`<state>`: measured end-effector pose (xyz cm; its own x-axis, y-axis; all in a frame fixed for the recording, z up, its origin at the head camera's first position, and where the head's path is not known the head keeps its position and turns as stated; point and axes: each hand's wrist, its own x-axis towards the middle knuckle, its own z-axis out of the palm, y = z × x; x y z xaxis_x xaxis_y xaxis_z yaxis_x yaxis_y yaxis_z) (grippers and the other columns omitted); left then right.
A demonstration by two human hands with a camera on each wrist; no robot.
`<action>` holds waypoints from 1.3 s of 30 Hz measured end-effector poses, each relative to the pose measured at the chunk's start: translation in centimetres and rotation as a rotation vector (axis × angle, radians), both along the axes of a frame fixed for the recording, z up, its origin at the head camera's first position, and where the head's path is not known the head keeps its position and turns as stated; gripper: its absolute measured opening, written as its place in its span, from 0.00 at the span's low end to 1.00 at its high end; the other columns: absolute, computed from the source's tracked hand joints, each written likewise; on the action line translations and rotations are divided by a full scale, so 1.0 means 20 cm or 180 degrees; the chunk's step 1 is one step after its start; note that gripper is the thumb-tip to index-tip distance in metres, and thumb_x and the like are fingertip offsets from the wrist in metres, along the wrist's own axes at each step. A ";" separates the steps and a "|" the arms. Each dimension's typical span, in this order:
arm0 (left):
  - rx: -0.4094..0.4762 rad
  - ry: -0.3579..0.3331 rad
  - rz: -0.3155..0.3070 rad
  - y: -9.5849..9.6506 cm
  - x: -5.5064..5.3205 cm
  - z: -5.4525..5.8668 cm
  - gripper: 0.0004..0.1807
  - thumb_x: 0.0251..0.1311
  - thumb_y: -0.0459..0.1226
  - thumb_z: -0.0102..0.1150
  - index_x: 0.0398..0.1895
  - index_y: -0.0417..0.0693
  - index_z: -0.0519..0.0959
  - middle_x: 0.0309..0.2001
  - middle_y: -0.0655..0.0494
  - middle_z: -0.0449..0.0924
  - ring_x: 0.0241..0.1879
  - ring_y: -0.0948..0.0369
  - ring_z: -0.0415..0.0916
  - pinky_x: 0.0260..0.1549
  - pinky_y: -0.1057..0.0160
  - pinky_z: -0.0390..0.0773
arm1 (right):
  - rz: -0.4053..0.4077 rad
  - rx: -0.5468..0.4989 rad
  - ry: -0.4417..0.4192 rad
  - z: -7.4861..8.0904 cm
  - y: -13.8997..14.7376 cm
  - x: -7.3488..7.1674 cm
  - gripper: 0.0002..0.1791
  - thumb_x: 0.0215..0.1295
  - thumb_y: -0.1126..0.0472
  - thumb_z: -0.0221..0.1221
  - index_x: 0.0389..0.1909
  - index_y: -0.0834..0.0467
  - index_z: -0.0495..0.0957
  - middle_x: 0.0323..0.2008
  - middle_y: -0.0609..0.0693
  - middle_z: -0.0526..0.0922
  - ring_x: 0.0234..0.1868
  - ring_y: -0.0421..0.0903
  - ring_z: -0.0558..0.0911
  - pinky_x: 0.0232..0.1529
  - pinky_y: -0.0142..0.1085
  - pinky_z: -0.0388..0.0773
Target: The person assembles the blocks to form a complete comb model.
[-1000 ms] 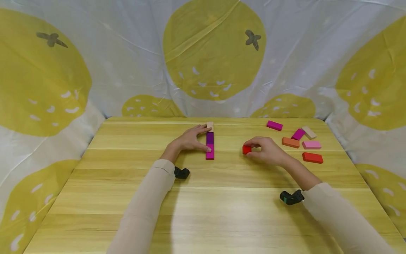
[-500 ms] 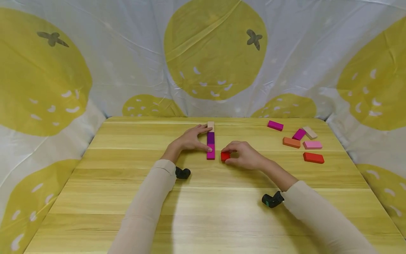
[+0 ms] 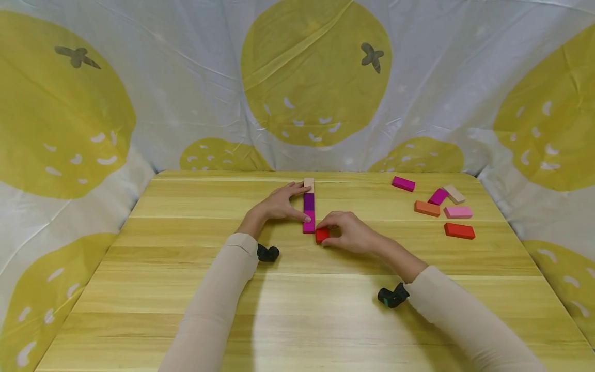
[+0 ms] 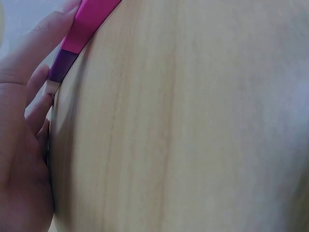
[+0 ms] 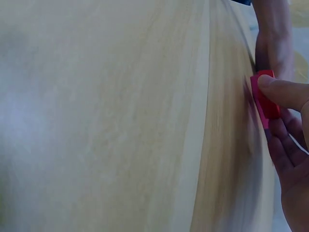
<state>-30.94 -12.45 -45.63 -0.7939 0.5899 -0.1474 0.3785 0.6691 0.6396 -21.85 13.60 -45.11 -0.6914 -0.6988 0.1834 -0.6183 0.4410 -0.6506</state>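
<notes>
While the head view looks down on the bench [image 3: 325, 320], the left hand [image 3: 280, 204] rests beside a short row, its grip spread apart: thumb on the magenta block [image 3: 309, 228], fingertips by the beige block [image 3: 309, 184]. Between those two sits the purple block [image 3: 309, 202], and the row points to twelve o'clock. The right hand [image 3: 348, 231] has its grip pinched on a small red block [image 3: 322, 236], which is at nine o'clock from that hand, just beside the row's near end. Six loose blocks [image 3: 427, 208] lie toward two and three o'clock from the right hand. In the left wrist view, the magenta block is at eleven o'clock, with the thumb on it. In the right wrist view, the small red block is at three o'clock, under the thumb, with magenta close behind; I cannot tell if they touch.
</notes>
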 end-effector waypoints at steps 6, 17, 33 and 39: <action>0.0014 0.0000 0.0005 0.00 0.00 0.00 0.55 0.51 0.58 0.78 0.82 0.63 0.62 0.82 0.60 0.50 0.81 0.52 0.39 0.75 0.41 0.47 | 0.0058 -0.0013 -0.0056 0.00 -0.04 0.01 0.18 0.62 0.62 0.74 0.53 0.60 0.87 0.47 0.46 0.86 0.49 0.43 0.82 0.55 0.42 0.79; 0.0013 -0.0065 0.0026 0.00 0.01 0.00 0.54 0.53 0.57 0.77 0.82 0.63 0.61 0.82 0.60 0.49 0.81 0.52 0.38 0.74 0.39 0.46 | 0.0064 -0.0033 0.0070 -0.01 -0.09 0.03 0.20 0.58 0.62 0.77 0.51 0.60 0.87 0.45 0.47 0.85 0.46 0.42 0.81 0.51 0.40 0.79; -0.0056 0.0030 0.0025 0.00 0.00 -0.01 0.55 0.50 0.60 0.77 0.82 0.65 0.61 0.82 0.62 0.49 0.81 0.52 0.40 0.74 0.39 0.48 | -0.0013 -0.0176 0.0137 -0.04 -0.02 0.05 0.14 0.61 0.61 0.75 0.48 0.58 0.89 0.42 0.46 0.85 0.43 0.42 0.82 0.45 0.38 0.81; -0.0022 -0.0021 0.0022 0.00 0.00 0.00 0.55 0.50 0.59 0.77 0.82 0.64 0.61 0.82 0.62 0.48 0.81 0.52 0.38 0.74 0.39 0.45 | 0.0083 -0.0072 0.0082 -0.04 -0.05 0.06 0.13 0.66 0.60 0.72 0.50 0.58 0.89 0.42 0.44 0.86 0.44 0.41 0.82 0.47 0.38 0.81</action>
